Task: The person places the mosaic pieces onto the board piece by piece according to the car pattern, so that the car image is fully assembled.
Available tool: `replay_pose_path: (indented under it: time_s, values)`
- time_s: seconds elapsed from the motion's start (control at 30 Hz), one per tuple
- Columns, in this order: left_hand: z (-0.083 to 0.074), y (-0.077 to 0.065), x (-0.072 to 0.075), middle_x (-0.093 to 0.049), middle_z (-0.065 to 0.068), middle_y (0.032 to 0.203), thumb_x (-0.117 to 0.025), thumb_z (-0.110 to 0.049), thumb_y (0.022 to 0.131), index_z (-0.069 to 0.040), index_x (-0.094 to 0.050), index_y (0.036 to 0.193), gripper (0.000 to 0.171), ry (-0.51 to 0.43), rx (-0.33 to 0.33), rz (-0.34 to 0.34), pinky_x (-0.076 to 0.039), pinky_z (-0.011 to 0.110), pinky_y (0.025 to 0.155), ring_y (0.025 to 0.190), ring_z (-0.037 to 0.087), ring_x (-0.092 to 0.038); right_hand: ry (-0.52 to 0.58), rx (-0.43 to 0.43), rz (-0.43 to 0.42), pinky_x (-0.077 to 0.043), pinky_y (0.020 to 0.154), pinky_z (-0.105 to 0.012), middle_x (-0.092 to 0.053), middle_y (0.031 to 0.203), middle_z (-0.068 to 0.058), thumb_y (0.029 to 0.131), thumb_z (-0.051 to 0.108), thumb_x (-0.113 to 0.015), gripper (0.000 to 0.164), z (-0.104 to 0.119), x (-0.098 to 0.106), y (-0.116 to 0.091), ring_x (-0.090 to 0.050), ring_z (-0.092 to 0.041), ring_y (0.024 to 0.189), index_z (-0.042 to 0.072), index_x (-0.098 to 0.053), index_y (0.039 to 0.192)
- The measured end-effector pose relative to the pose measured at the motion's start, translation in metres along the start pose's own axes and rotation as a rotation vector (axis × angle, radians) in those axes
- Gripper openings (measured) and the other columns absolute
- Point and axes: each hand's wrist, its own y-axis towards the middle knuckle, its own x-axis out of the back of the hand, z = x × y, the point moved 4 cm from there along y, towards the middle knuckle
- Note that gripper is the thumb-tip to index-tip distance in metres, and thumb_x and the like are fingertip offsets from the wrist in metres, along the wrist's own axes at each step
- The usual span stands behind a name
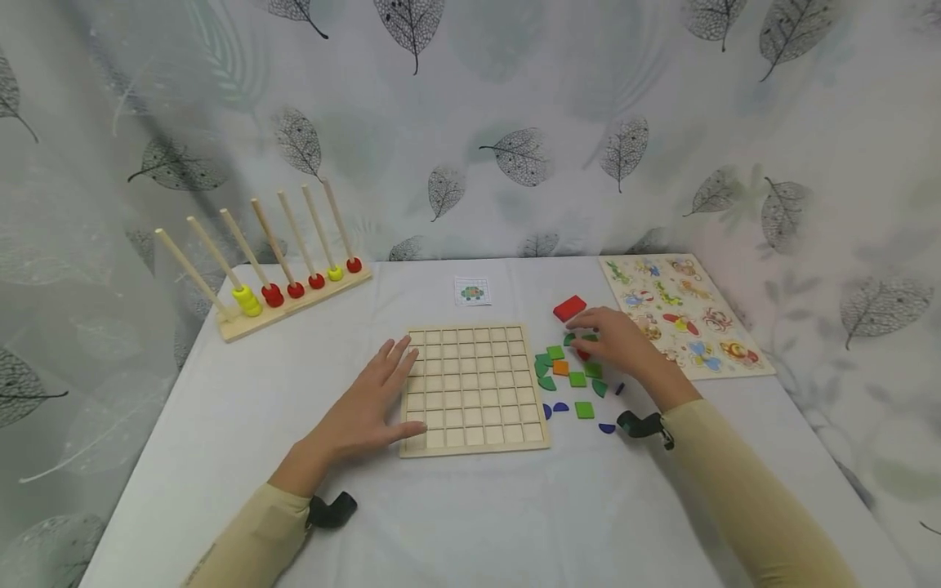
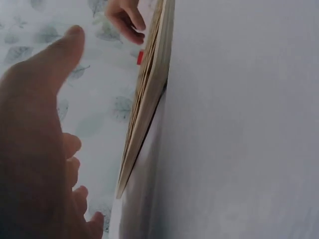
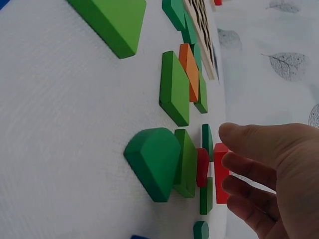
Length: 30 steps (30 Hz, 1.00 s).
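A wooden grid board (image 1: 476,447) with square cells lies on the white-covered table. At its left edge my left hand (image 1: 367,408) is spread, fingers straight and thumb apart. In the left wrist view this hand (image 2: 35,109) appears beside the board's edge (image 2: 149,99) with nothing in it. My right hand (image 1: 621,347) hovers over small flat wooden pieces right of the board, its fingers loosely bent and gripping nothing. Near its fingertips are a red block (image 1: 569,308), a dark green rounded piece (image 3: 154,162) and a light green square (image 3: 185,164). A small red piece (image 3: 202,167) is partly hidden beneath that hand in the head view.
Green squares, an orange square (image 1: 561,367) and blue half-rounds (image 1: 607,428) lie scattered about. A small pattern card (image 1: 472,291) is behind the board. Back left stands a peg stand (image 1: 294,306) with red and yellow beads; an animal puzzle board (image 1: 706,327) lies at right.
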Motion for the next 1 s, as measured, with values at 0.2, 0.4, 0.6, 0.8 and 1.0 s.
replay_pose_path:
  time_s: [0.2, 0.4, 0.6, 0.8, 1.0]
  values:
    - [0.002, -0.006, -0.011, -0.013, 0.006, 0.182, -0.069, -0.072, 0.092, -0.009, -0.026, 0.173, 0.111, 0.043, -0.034, 0.037, -0.026, 0.060, 0.128, 0.166, 0.034, -0.010, 0.014, 0.007, 0.004, -0.051, 0.110, -0.058, -0.071, 0.140, -0.011, 0.101, 0.020, -0.080, 0.032, 0.001, -0.004, 0.002, -0.060, -0.035, 0.132, 0.012, -0.079, 0.132]
    - [0.004, -0.008, -0.016, -0.014, 0.007, 0.181, -0.062, -0.076, 0.093, -0.012, -0.026, 0.174, 0.109, 0.103, -0.062, 0.078, -0.018, 0.052, 0.132, 0.166, 0.030, -0.010, 0.011, 0.003, -0.001, -0.051, 0.111, -0.058, -0.071, 0.139, -0.011, 0.100, 0.019, -0.081, 0.030, 0.000, -0.006, 0.002, -0.060, -0.035, 0.132, 0.012, -0.080, 0.130]
    - [0.005, -0.006, -0.019, -0.018, 0.010, 0.180, -0.060, -0.075, 0.095, -0.009, -0.028, 0.173, 0.108, 0.127, -0.091, 0.094, -0.013, 0.049, 0.133, 0.166, 0.031, -0.010, 0.009, -0.016, 0.007, -0.049, 0.112, -0.059, -0.071, 0.137, -0.012, 0.100, 0.019, -0.081, 0.027, -0.002, -0.009, 0.004, -0.060, -0.036, 0.132, 0.012, -0.082, 0.126]
    - [0.005, -0.006, -0.019, -0.023, 0.012, 0.179, -0.060, -0.074, 0.096, -0.006, -0.030, 0.172, 0.106, 0.129, -0.097, 0.083, -0.015, 0.050, 0.133, 0.165, 0.034, -0.014, 0.015, -0.035, 0.005, -0.047, 0.114, -0.060, -0.069, 0.138, -0.013, 0.101, 0.017, -0.080, 0.028, -0.001, -0.009, 0.003, -0.057, -0.037, 0.134, 0.011, -0.081, 0.128]
    - [0.007, -0.007, -0.019, -0.023, 0.010, 0.179, -0.062, -0.072, 0.095, -0.007, -0.029, 0.172, 0.106, 0.118, -0.077, 0.091, -0.014, 0.049, 0.133, 0.165, 0.035, -0.014, 0.032, -0.071, 0.007, -0.046, 0.115, -0.060, -0.068, 0.139, -0.015, 0.101, 0.016, -0.079, 0.030, -0.002, -0.009, 0.001, -0.057, -0.038, 0.135, 0.010, -0.079, 0.131]
